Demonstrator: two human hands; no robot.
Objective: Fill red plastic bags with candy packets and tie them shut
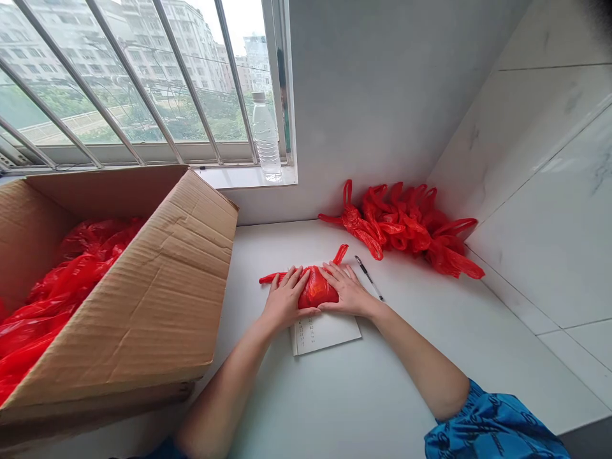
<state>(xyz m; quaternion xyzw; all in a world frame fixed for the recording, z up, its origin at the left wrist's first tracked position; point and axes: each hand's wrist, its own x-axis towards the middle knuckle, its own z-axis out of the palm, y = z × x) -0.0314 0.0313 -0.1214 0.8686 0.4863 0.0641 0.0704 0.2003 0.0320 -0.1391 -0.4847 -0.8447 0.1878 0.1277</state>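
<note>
In the head view, a small filled red plastic bag (pixel 317 290) lies between my two hands, at the back edge of an open notebook (pixel 325 335) with handwritten figures. My left hand (pixel 285 298) presses against its left side, fingers stretched over the top edge. From the other side my right hand (pixel 347 292) cups it the same way, and the thumbs nearly meet in front. One bag handle sticks out to the left, another to the upper right. What fills the bag is hidden. A black and clear pen (pixel 369 278) lies just right of my right hand.
At the left stands a large open cardboard box (pixel 143 280) with red plastic bags (pixel 71 287) inside. Several tied red bags (pixel 406 220) are heaped against the back wall. A clear bottle (pixel 266 140) stands on the sill by the barred window. A tiled wall (pixel 549 191) bounds the right.
</note>
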